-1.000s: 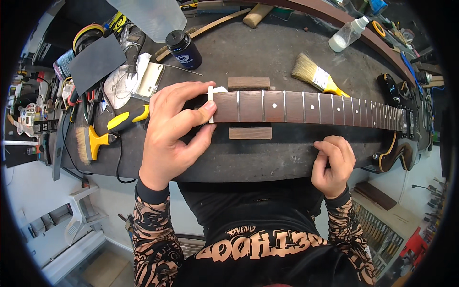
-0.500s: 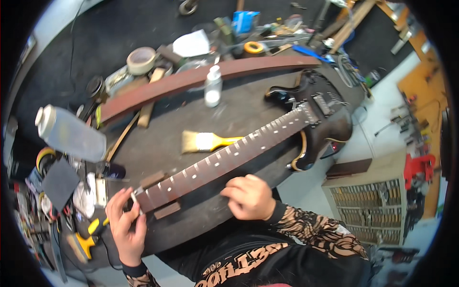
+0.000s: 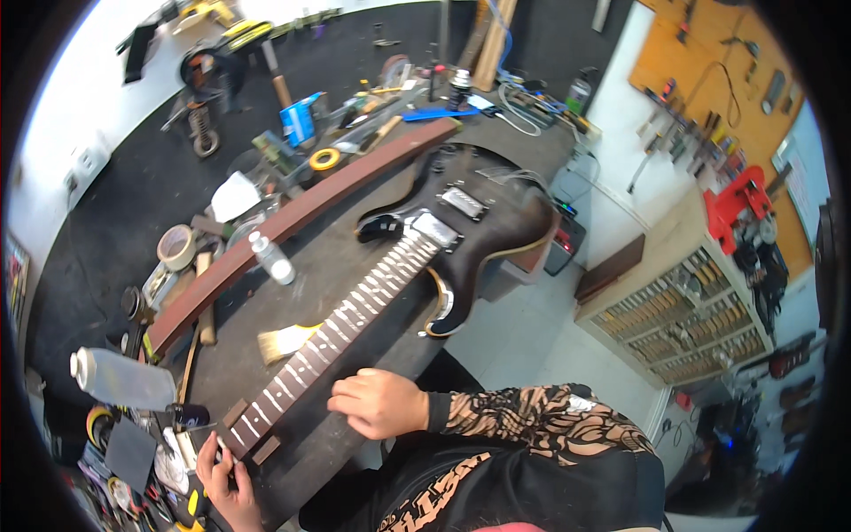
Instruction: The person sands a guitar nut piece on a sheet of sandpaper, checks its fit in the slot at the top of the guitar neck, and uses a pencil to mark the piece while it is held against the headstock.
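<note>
Left hand (image 3: pixel 229 486): fingers bent at guitar neck (image 3: pixel 330 340) end; hold unclear.
Right hand (image 3: pixel 381 404): fingers curled near neck, grip hidden.

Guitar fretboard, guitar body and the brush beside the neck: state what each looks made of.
Fretboard: probably wood; brown with a low sheen, though blur hides any grain.
Guitar body: likely wood under a dark gloss finish, judging by the bright highlights along its curved edges.
Brush: the pale, soft-edged tuft suggests fibre bristles; natural or synthetic, I can't tell.
</note>
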{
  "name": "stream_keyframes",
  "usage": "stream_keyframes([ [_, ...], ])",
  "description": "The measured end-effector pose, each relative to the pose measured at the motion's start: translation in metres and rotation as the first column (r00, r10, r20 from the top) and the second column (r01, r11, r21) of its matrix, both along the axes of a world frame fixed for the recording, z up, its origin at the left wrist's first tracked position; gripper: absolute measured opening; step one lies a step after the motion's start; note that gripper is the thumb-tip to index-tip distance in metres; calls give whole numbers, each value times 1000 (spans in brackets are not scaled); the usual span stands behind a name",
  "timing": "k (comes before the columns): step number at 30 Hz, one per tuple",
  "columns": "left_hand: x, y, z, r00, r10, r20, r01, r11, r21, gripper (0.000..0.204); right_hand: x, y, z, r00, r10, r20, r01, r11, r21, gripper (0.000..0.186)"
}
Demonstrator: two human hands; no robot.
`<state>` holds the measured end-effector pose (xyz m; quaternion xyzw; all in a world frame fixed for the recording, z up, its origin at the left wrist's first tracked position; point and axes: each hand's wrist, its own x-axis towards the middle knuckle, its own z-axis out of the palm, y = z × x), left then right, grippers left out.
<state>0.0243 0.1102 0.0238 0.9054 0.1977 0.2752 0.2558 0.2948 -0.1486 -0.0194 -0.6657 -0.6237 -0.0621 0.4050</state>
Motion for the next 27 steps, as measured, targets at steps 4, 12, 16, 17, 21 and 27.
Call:
stream_keyframes([
  [4, 0, -20, 12, 1000, 9, -4, -8, 999, 54, 33, 3, -6, -6, 997, 83, -8, -83, 995, 46, 30],
  [12, 4, -30, 34, 993, 44, -111, -61, 985, -160, 39, 19, -161, -39, 992, -117, -52, 121, 990, 75, 35],
  [16, -18, 12, 24, 976, -139, -170, 147, 988, 40, 41, 40, -287, -111, 788, -606, -107, 577, 788, -214, 39],
  [17, -11, -3, 30, 987, 30, -158, -29, 1000, 7, 38, 49, -325, -139, 632, -727, -268, 667, 687, -289, 40],
  [21, 2, 8, 25, 974, 30, -224, 2, 990, 141, 31, 90, -519, -219, -249, -733, -633, 952, -64, -300, 22],
  [27, 9, -34, 42, 996, -27, -80, 42, 981, 188, 22, 116, -717, -143, -182, -324, -928, 963, -251, -101, 45],
])
